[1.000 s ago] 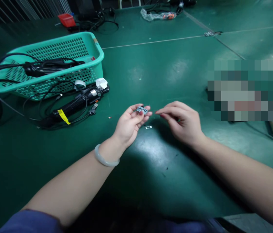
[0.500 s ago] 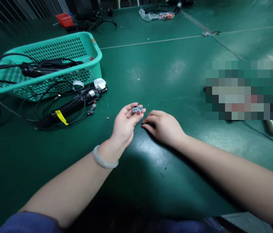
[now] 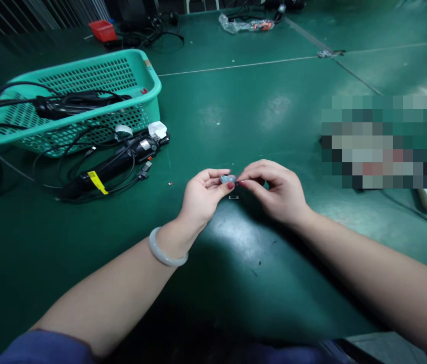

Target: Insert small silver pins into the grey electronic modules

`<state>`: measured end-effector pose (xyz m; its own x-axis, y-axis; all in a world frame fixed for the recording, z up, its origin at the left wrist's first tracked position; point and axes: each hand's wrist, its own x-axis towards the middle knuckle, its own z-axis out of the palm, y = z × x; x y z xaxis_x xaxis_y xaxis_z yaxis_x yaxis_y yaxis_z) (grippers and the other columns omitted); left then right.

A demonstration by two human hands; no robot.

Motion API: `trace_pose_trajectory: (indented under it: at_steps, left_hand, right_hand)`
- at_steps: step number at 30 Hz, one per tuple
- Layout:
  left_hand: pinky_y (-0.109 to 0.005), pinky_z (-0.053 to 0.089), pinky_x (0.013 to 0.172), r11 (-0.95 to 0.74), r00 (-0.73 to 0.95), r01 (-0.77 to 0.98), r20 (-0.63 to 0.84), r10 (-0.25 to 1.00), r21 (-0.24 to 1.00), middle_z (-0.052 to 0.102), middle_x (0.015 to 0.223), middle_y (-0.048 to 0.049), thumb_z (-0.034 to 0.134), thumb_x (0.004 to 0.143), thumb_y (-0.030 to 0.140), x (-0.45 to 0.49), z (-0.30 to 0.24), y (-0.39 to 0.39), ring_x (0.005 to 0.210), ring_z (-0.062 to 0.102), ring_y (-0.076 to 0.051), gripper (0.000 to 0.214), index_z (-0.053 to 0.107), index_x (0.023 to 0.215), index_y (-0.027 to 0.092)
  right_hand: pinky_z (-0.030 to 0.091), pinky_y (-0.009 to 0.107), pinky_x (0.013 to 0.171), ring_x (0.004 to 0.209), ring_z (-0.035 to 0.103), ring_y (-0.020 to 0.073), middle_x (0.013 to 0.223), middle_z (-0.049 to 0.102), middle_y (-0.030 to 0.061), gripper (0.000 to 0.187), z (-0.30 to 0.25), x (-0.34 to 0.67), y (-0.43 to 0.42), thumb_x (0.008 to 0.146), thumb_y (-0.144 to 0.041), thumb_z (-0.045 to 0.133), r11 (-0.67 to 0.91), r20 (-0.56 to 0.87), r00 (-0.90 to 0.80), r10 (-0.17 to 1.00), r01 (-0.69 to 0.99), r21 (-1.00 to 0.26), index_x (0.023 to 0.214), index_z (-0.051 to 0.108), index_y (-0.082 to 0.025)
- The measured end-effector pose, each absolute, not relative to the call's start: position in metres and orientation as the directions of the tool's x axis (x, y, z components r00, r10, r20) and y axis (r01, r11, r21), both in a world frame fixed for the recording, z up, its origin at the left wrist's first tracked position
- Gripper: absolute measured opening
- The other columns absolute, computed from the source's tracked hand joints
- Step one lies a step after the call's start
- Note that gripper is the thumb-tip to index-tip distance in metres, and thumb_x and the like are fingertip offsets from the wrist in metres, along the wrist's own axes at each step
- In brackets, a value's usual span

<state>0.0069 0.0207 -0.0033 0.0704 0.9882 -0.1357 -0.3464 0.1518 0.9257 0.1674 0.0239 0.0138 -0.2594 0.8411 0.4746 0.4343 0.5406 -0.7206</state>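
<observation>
My left hand (image 3: 202, 198) pinches a small grey-blue component (image 3: 227, 179) between thumb and fingertips, just above the green table (image 3: 243, 116). A pale bangle (image 3: 164, 248) sits on that wrist. My right hand (image 3: 277, 191) has its fingers curled, with thumb and forefinger pinched against the right side of the same component. A tiny pale metal piece (image 3: 233, 197) lies on the table directly below the two hands.
A teal mesh basket (image 3: 84, 96) holding black cables stands at the left. In front of it lies a black power tool (image 3: 118, 159) with a yellow label and tangled leads. A red tray (image 3: 102, 30) and a plastic bag (image 3: 244, 23) are far back. A pixelated patch (image 3: 382, 141) is at the right.
My right hand lifted off the table and came up to the component in my left hand. My left hand shifted slightly down and right.
</observation>
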Motion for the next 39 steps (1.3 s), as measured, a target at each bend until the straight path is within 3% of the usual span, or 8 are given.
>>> trace_pose_trajectory:
  at_steps: [8,17,21,28,35,39]
  left_hand:
    - [-0.03,0.054,0.072,0.186,0.124,-0.353,-0.151,0.981,0.917,0.069,0.072,-0.0006,0.084,0.053,0.026,0.007,0.0,0.019,0.065,0.064,-0.011,0.041,0.065,0.087,0.014]
    - [-0.03,0.052,0.082,0.187,0.107,-0.409,-0.157,0.982,0.893,0.069,0.077,-0.0005,0.08,0.057,0.014,0.007,-0.002,0.02,0.074,0.066,-0.011,0.033,0.063,0.085,0.014]
    - [-0.031,0.049,0.09,0.199,0.089,-0.463,-0.178,0.98,0.864,0.07,0.082,-0.0016,0.076,0.059,0.007,0.008,0.0,0.021,0.08,0.067,-0.01,0.03,0.062,0.086,0.013]
    - [-0.034,0.045,0.096,0.197,-0.005,-0.476,-0.227,0.974,0.857,0.069,0.085,-0.0019,0.072,0.062,0.006,0.009,0.003,0.022,0.085,0.066,-0.012,0.026,0.062,0.086,0.013]
    - [-0.034,0.047,0.094,0.165,-0.014,-0.432,-0.19,0.982,0.887,0.069,0.082,-0.0015,0.071,0.061,0.005,0.009,0.0,0.022,0.082,0.066,-0.011,0.031,0.061,0.09,0.013]
    - [-0.034,0.048,0.093,0.146,-0.011,-0.408,-0.165,0.986,0.901,0.069,0.083,-0.002,0.073,0.06,0.005,0.009,-0.001,0.021,0.083,0.065,-0.011,0.03,0.06,0.086,0.013]
  right_hand:
    - [0.051,0.031,0.073,0.079,0.061,0.0151,0.082,0.066,0.0017,0.009,0.011,0.169,0.026,0.079,-0.022,0.066,0.516,0.452,-0.253,0.855,0.346,-0.783,0.079,0.073,-0.026]
    - [0.051,0.031,0.078,0.085,0.062,0.0147,0.089,0.069,0.0013,0.014,0.009,0.17,0.026,0.08,-0.023,0.065,0.482,0.411,-0.267,0.872,0.314,-0.818,0.089,0.075,-0.028]
    - [0.05,0.031,0.077,0.085,0.063,0.0158,0.092,0.07,0.0032,0.015,0.009,0.174,0.028,0.084,-0.025,0.061,0.447,0.384,-0.232,0.894,0.39,-0.805,0.092,0.074,-0.024]
    - [0.048,0.036,0.084,0.088,0.061,0.0203,0.088,0.07,0.0042,0.007,0.003,0.178,0.028,0.077,-0.025,0.069,0.499,0.201,-0.48,0.854,0.643,-0.581,0.082,0.071,-0.02]
    - [0.046,0.033,0.076,0.08,0.057,0.0199,0.083,0.067,0.0077,0.02,0.001,0.177,0.028,0.088,-0.023,0.052,0.622,0.213,-0.589,0.78,0.691,-0.367,0.08,0.069,-0.016]
    - [0.045,0.031,0.075,0.08,0.057,0.0196,0.083,0.066,0.0077,0.02,0.0,0.178,0.03,0.089,-0.021,0.049,0.61,0.226,-0.569,0.791,0.701,-0.37,0.082,0.066,-0.015]
